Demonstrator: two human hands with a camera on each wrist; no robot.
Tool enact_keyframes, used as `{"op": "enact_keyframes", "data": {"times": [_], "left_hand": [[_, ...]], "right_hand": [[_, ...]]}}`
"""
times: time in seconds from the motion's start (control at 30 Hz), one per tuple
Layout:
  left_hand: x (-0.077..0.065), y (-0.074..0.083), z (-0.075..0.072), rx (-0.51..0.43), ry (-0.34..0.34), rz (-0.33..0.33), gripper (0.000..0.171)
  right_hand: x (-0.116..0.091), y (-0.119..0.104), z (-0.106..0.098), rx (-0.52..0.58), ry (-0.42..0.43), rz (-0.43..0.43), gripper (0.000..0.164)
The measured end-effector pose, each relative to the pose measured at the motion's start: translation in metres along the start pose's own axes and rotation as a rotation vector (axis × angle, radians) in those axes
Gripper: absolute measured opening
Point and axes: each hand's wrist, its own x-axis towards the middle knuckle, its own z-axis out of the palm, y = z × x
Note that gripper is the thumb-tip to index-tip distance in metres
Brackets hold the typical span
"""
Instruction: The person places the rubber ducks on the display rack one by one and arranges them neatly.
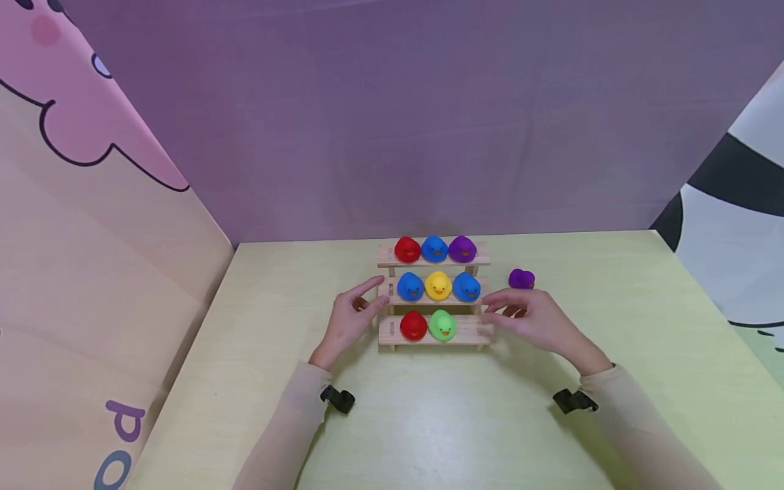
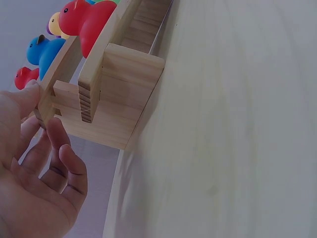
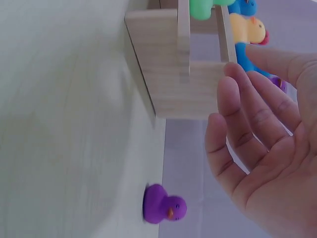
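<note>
A three-tier wooden rack [image 1: 435, 339] holds rubber ducks in rows. At its left end, my left hand [image 1: 350, 318] pinches the middle tier's board between thumb and fingers. Opposite it, my right hand [image 1: 531, 318] holds that board's other end with thumb and fingertips. On top sit a red duck [image 1: 407, 250], a blue duck [image 1: 435, 249] and a purple duck [image 1: 462, 250]. The middle tier bears a yellow duck [image 1: 438, 286] between blue ducks [image 1: 410, 287]. Below are a red duck [image 1: 413, 326] and a light green duck [image 1: 442, 325].
One loose purple duck [image 1: 521, 278] lies on the pale table [image 1: 416, 415], right of the rack and beyond my right hand. A purple wall [image 1: 429, 122] rises behind the table, with printed panels on either side.
</note>
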Motion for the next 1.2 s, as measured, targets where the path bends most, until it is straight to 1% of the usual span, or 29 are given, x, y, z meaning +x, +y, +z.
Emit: {"op": "enact_keyframes", "data": {"times": [0.17, 0.43, 0.67, 0.87, 1.0, 1.2], "left_hand": [[0.001, -0.001, 0.0, 0.002, 0.002, -0.001, 0.046], [0.001, -0.002, 0.0, -0.005, 0.004, 0.003, 0.046], [0.001, -0.001, 0.001, -0.003, 0.004, 0.002, 0.046], [0.001, 0.0, 0.0, 0.006, 0.004, 0.021, 0.046], [0.001, -0.001, 0.0, 0.017, 0.005, 0.029, 0.047], [0.001, -0.001, 0.0, 0.02, 0.003, 0.019, 0.046]], "right_hand": [[-0.002, 0.007, -0.011, -0.023, 0.015, 0.045, 0.026], [0.0, 0.02, -0.027, -0.049, 0.041, 0.118, 0.03], [0.002, 0.039, -0.035, -0.06, 0.065, 0.166, 0.034], [0.006, 0.054, -0.042, -0.062, 0.052, 0.214, 0.039], [0.009, 0.062, -0.047, -0.067, 0.058, 0.223, 0.038], [0.012, 0.075, -0.052, -0.079, 0.08, 0.239, 0.036]]}}
